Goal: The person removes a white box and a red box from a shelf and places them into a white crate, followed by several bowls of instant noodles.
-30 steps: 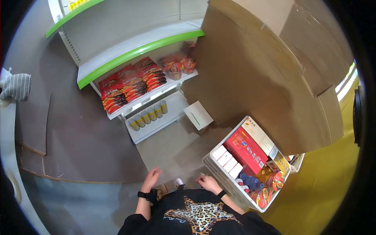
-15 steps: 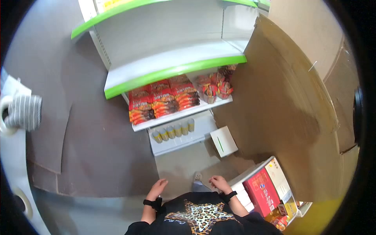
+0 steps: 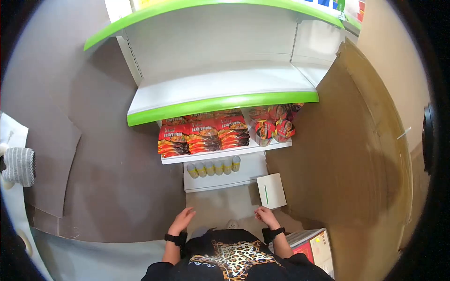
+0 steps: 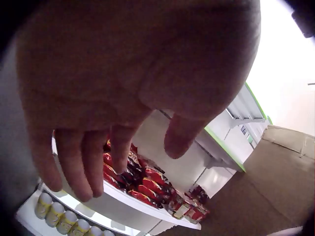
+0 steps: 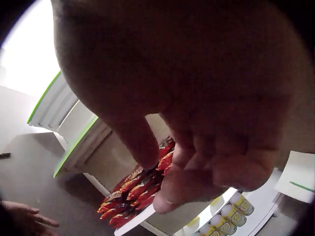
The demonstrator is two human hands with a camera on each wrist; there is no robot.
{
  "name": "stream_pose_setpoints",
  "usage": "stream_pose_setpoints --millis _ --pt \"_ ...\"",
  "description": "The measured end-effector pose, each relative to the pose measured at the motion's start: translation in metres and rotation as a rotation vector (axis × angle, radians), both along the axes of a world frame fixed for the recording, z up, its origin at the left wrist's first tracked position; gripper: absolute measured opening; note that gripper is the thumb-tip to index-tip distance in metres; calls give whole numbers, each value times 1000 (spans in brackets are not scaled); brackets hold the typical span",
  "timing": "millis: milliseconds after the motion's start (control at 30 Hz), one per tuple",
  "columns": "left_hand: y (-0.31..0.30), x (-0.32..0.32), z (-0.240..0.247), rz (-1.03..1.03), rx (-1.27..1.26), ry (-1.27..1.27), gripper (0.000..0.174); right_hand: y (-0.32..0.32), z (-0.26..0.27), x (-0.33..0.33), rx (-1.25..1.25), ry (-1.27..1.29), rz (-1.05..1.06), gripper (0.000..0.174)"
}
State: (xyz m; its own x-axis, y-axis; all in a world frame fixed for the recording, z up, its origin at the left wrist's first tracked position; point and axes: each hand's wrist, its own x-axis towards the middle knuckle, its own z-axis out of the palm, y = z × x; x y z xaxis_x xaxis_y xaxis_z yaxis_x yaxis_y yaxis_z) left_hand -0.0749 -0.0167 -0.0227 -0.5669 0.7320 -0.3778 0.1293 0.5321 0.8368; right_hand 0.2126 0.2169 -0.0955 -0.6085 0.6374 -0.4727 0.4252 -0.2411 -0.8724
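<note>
In the head view the left hand (image 3: 182, 221) hangs low before the body, fingers relaxed, holding nothing. The right hand (image 3: 267, 217) is level with it, near the white box (image 3: 271, 191), apart from it and also empty. Seen from the left wrist, the left hand (image 4: 128, 83) has loosely bent, spread fingers. The right wrist view shows the right hand (image 5: 187, 98) with fingers loosely curled around nothing. Beyond both hands are red snack packets (image 3: 203, 136), red cups (image 3: 273, 130) and a row of yellow-and-grey cans (image 3: 213, 167) on shelves.
A green-edged shelf (image 3: 225, 102) juts out above the packets. Brown cardboard (image 3: 337, 154) stands on the right, a grey panel (image 3: 112, 173) on the left. Low at right is a crate with a red box (image 3: 304, 251). Striped cloth (image 3: 19, 166) hangs at far left.
The view has turned to the right, bringing the shelves more squarely in front; the crate has slid down toward the bottom edge. Both hands remain low and empty.
</note>
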Motion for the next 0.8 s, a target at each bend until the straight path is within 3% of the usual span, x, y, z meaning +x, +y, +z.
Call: stream_pose_setpoints --millis 267,367,533,667,700,800 --pt "18 -28 13 59 -163 -50 44 4 -6 7 -126 -15 -89 23" --pt "45 -50 -29 47 -64 -15 44 2 -29 15 -96 -38 -122 22" --pt "142 -50 -39 -206 -107 -72 45 -4 -29 27 4 -93 -127 22" --pt "245 -42 -48 -453 -62 -124 48 -9 -5 37 -53 -76 -385 23" --pt "273 -38 -43 -521 -36 -79 49 -11 -37 45 -3 -154 -409 22" --pt "342 -33 -43 -648 -39 -147 57 -6 -5 38 -93 -218 -572 22"
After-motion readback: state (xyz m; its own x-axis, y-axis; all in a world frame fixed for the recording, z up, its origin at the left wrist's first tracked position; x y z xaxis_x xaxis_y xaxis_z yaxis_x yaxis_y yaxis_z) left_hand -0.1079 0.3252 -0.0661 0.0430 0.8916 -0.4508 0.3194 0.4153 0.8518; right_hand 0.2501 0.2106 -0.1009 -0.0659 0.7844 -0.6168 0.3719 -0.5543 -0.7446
